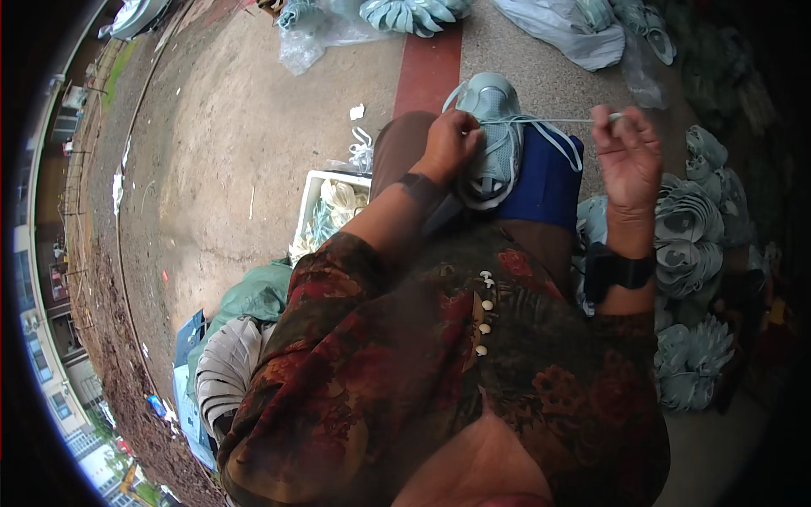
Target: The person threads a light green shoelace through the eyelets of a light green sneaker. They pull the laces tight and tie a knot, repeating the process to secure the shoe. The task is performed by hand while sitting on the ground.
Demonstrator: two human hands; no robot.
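The ground was the biggest thing, a wide brown floor spreading to the left of the shoe, with a red stripe running up just behind the shoe. Big heaps of pale green shoe parts lay piled to the right of the shoe, and more of them sat far behind it, next to clear plastic bags. A green sack lay to the left of the shoe and nearer to the person, and a white crate full of light laces stood just left of the shoe. A dark blue cloth lay under the shoe on the person's lap. The shoe itself was pale green and rested on the lap, toe pointing away. The left hand sat on the left side of the shoe and hid part of it, with its fingers curled tight on the shoe's top. The right hand was up in the air to the right of the shoe, with a black watch on its wrist. Its fingertips were pinched together on the end of a thin white lace, which stretched straight across from the shoe.
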